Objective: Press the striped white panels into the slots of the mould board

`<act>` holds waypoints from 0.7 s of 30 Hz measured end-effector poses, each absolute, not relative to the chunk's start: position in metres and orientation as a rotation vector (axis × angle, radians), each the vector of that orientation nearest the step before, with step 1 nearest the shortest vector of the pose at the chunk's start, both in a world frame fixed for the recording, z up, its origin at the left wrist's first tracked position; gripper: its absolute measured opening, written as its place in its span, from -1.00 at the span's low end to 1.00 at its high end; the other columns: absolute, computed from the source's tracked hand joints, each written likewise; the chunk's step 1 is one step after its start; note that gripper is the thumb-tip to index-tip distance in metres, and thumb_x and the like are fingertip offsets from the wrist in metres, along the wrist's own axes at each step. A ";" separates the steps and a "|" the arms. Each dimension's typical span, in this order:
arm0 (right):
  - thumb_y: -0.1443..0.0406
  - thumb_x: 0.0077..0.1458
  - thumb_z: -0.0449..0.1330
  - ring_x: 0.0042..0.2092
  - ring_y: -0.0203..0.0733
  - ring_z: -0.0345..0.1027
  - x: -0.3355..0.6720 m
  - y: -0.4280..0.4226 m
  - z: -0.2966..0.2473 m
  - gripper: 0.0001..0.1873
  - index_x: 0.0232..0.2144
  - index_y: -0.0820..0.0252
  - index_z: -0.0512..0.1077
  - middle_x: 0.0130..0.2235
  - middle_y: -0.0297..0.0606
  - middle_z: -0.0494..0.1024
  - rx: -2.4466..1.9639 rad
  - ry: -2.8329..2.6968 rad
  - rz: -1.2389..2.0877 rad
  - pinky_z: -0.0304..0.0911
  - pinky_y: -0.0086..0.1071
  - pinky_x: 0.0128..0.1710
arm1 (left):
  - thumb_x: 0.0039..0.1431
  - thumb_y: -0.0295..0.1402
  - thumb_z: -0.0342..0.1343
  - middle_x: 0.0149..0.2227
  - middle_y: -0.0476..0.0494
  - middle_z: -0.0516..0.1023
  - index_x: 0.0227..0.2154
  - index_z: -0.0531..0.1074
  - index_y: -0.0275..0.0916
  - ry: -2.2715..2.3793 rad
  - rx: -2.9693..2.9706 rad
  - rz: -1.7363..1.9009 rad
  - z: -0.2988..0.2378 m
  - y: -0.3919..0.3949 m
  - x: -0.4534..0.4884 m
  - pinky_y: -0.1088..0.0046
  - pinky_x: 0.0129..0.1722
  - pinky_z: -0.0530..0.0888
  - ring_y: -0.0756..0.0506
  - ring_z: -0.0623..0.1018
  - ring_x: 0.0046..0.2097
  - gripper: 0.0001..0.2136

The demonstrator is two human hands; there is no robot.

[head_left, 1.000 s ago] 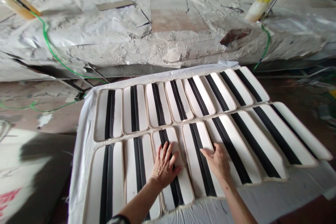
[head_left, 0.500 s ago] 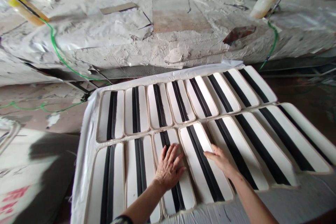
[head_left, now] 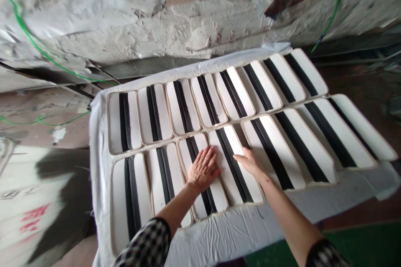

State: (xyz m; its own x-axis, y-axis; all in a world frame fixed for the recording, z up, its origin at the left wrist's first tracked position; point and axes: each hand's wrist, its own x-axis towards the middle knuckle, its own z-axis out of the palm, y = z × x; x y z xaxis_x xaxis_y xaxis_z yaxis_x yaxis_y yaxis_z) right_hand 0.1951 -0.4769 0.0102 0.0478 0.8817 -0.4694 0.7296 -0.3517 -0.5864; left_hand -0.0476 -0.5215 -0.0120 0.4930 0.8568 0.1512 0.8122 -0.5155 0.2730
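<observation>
Hands (head_left: 203,170) (head_left: 251,164) partly hide two black-striped white panels (head_left: 219,197) (head_left: 233,169).

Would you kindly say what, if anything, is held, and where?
The right hand holds a striped panel by its right edge; the left hand holds nothing.

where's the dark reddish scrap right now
In the head view, the dark reddish scrap is at the upper right, on the crumpled covering beyond the back row of striped panels, just left of a green cord.

Sixteen striped panels (head_left: 235,94), two hands (head_left: 203,170), two checked sleeves (head_left: 147,244)
</observation>
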 end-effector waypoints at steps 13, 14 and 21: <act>0.15 0.18 0.28 -0.20 0.11 0.46 0.174 -0.479 0.032 -0.66 -0.20 0.34 0.39 -0.27 0.04 0.55 -2.387 -1.963 0.782 0.25 -0.26 -0.27 | 0.29 -0.10 0.05 0.42 -0.36 -0.22 0.35 0.04 -0.16 1.271 2.576 0.282 -0.010 -0.525 -0.023 -0.07 0.35 0.01 -0.33 -0.15 0.41 -0.36; 0.13 0.20 0.27 -0.18 0.10 0.45 0.176 -0.485 0.040 -0.67 -0.19 0.31 0.38 -0.25 0.01 0.54 -2.368 -1.993 0.712 0.26 -0.24 -0.24 | 0.30 -0.11 0.04 0.42 -0.36 -0.22 0.35 0.05 -0.16 1.278 2.573 0.291 -0.010 -0.525 -0.022 -0.07 0.35 0.02 -0.33 -0.14 0.41 -0.37; 0.21 0.25 0.18 0.10 0.13 0.22 0.262 -0.528 0.044 -0.55 0.08 0.37 0.25 0.13 0.04 0.34 -2.241 -1.902 0.041 0.18 -0.14 0.09 | 0.30 -0.11 0.03 0.40 -0.40 -0.12 0.28 0.20 -0.21 1.507 2.529 0.409 -0.009 -0.533 0.005 -0.15 0.32 0.06 -0.36 -0.04 0.40 -0.45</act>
State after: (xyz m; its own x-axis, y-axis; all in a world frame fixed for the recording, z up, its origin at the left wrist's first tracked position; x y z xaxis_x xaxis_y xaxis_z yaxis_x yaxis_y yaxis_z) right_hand 0.2624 -0.5278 0.0441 0.1712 0.9792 0.1089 0.9737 -0.1512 -0.1706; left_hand 0.0053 -0.5326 -0.0086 0.4517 0.8799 0.1474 0.8336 -0.4751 0.2817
